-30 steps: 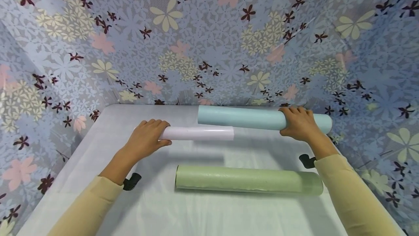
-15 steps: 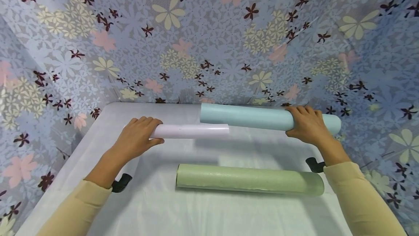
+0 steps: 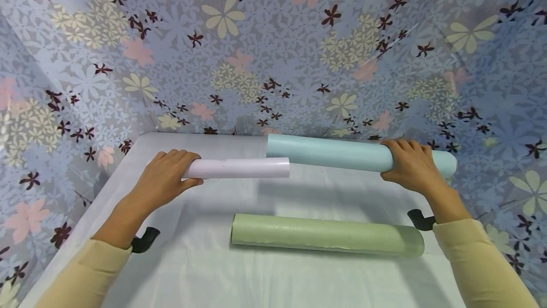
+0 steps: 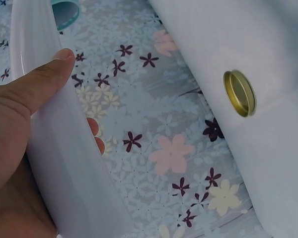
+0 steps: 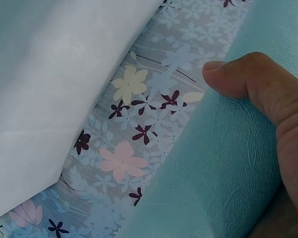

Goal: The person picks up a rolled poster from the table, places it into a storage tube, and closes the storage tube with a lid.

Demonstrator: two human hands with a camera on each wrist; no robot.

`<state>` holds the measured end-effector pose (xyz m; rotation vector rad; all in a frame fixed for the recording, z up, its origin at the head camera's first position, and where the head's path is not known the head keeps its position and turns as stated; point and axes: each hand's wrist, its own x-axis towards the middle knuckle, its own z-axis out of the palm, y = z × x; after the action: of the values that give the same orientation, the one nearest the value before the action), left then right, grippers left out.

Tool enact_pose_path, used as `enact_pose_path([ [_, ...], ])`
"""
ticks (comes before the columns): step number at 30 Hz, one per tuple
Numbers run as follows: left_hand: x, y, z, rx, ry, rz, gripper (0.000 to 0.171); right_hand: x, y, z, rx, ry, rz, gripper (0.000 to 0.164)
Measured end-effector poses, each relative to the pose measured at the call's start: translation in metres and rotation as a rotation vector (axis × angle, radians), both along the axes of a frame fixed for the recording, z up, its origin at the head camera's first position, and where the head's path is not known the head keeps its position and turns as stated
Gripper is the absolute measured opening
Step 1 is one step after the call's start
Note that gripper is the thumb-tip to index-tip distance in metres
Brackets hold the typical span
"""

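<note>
My left hand (image 3: 168, 175) grips a slim pale lilac roll (image 3: 239, 168) near its left end, holding it level above the white table. In the left wrist view the thumb lies across that roll (image 4: 74, 163) and two fingertips show past its far side. My right hand (image 3: 410, 164) grips a thicker light blue roll (image 3: 329, 152) toward its right end, its thumb (image 5: 233, 82) pressed on the textured surface. The lilac roll's right end overlaps the blue roll's lower left edge in the head view. A light green roll (image 3: 325, 236) lies on the table, nearer the body.
The white-covered table (image 3: 256, 279) ends at a floral curtain (image 3: 273, 51) behind it and on both sides. Black curved pieces (image 3: 145, 240) show at both wrists, beside the cream sleeves (image 3: 483, 260).
My left hand has moved left with the lilac roll, and my right hand right with the blue roll. Their overlap has become smaller. The green roll has stayed put.
</note>
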<state>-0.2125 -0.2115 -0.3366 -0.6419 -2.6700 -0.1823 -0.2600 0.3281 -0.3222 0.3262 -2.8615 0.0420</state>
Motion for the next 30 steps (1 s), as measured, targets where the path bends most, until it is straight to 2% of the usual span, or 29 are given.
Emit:
enact_pose_path([
  [15, 0.006, -0.017, 0.005, 0.002, 0.037, 0.018, 0.054, 0.007, 0.006, 0.003, -0.002, 0.041, 0.014, 0.080],
  [30, 0.008, -0.026, 0.011, 0.011, 0.056, 0.036, 0.054, 0.017, 0.019, 0.007, 0.005, 0.059, 0.011, 0.082],
])
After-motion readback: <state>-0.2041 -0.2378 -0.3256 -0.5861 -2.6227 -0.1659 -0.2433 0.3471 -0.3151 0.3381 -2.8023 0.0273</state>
